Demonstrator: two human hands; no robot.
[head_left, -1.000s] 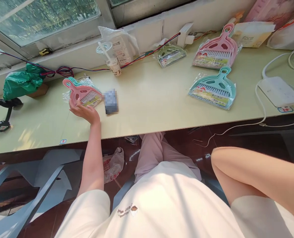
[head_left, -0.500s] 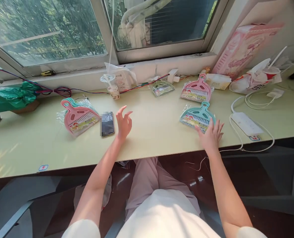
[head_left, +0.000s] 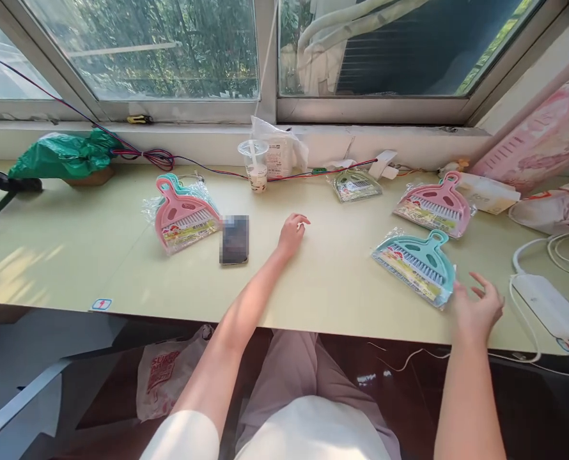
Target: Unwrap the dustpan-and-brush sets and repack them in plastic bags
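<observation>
My right hand point(head_left: 479, 305) is open, fingers apart, beside the right edge of a teal dustpan and brush set point(head_left: 416, 262) in clear plastic wrap. The thumb is close to the wrap; whether it touches I cannot tell. My left hand point(head_left: 293, 235) rests over the middle of the table with loosely bent fingers and holds nothing. Behind the teal set lies a wrapped pink dustpan and brush set point(head_left: 435, 204). A green wrapped set point(head_left: 357, 185) lies farther back. To the left, another pink set point(head_left: 186, 214) overlaps a teal one point(head_left: 172, 183).
A phone point(head_left: 234, 241) lies left of my left hand on the table point(head_left: 332, 287). Along the back stand a drink cup point(head_left: 257, 169) and a green plastic bag point(head_left: 66, 155). A white power strip point(head_left: 550, 303) with cables sits at the right.
The view has shifted, so the table's things appear farther right. My right hand has moved off the teal set to its right side. The fingers of my left hand are more bent.
</observation>
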